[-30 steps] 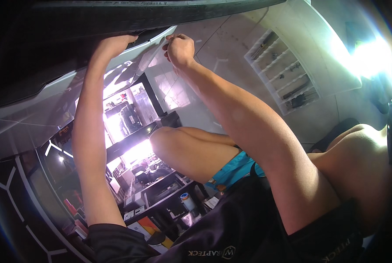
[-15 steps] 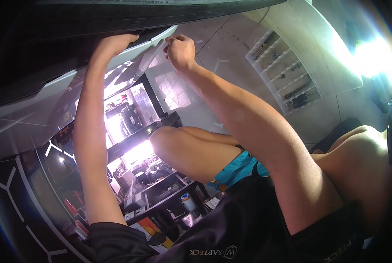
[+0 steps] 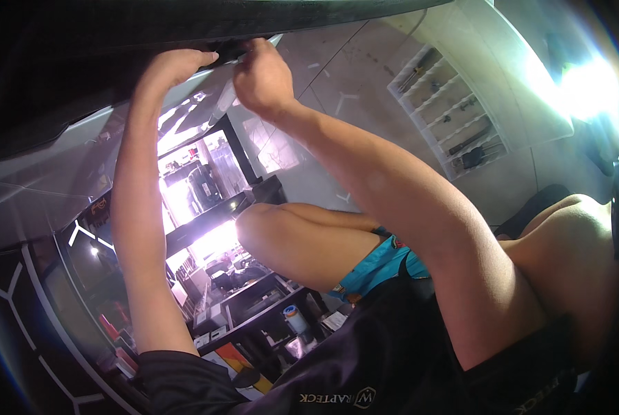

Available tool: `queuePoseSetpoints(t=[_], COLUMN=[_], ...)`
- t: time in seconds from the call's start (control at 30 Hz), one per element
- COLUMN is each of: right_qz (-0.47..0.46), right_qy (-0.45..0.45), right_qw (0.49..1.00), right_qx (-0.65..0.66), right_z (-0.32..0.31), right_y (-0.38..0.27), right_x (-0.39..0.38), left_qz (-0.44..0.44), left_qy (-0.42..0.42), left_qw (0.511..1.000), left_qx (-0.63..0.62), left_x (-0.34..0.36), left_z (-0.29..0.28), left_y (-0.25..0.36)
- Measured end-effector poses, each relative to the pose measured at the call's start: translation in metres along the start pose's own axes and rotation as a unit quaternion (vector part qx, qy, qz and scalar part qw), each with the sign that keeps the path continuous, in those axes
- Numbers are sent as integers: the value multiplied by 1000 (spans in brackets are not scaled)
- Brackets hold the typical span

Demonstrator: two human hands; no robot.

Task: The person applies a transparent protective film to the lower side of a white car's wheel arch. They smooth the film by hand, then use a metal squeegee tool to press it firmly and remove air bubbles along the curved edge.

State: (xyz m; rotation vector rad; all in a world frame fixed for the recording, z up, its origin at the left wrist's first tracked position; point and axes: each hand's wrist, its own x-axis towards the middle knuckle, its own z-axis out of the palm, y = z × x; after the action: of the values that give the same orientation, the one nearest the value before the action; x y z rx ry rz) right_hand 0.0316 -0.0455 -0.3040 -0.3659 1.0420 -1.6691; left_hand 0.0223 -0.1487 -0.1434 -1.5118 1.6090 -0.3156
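A pale, glossy car body panel [image 3: 88, 128] curves along the upper left, its edge beside a dark gap under a black tyre [image 3: 323, 31]. At that edge my left hand [image 3: 174, 69] reaches in, a fingertip or thumb pointing right; its other fingers are hidden. Close to its right, my right hand [image 3: 264, 79] is closed, fingers curled at the same edge with the knuckles toward the tyre. Whatever sits between its fingertips is too dark and small to make out.
On the tiled floor lies a white compartment box [image 3: 455, 114] with several small tools, a translucent curved lid-like sheet [image 3: 524, 83] beside it. A bright lamp [image 3: 589, 90] glares at the right. Dark shelving [image 3: 254, 304] with a blue-and-white can [image 3: 294, 318] stands below my arms.
My right hand has moved left and slightly up, off the outer side of the panel edge and nearer my left hand. The left hand has shifted only slightly.
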Motion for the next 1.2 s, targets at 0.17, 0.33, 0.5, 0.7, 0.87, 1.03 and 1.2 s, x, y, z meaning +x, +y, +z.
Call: queuePoseSetpoints(t=[0.17,0.33,0.5,0.7,0.87,1.03,1.2], right_qz=[-153,-127,-222,-197,-202,-199,-152], right_qy=[-70,-223,-151,-206,-210,-200,-237], right_qw=[961,921,914,897,851,837,848], right_qx=[-220,-293,-304,-337,-436,-468,-449], right_z=[6,-7,-14,-21,-28,-29,-33], right_y=[-12,0,7,2,0,-19,-53], right_x=[10,40,44,49,33,3,-9], left_qz=[22,21,4,1,36,17,31], left_qy=[-17,-8,-4,-4,-19,-27,-34], left_qw=[998,999,999,998,997,998,998], left_qx=[48,33,42,57,65,47,34], left_x=[6,6,1,0,10,11,0], left_z=[-2,2,1,0,0,2,-6], left_y=[-6,-9,-1,1,-7,-10,-1])
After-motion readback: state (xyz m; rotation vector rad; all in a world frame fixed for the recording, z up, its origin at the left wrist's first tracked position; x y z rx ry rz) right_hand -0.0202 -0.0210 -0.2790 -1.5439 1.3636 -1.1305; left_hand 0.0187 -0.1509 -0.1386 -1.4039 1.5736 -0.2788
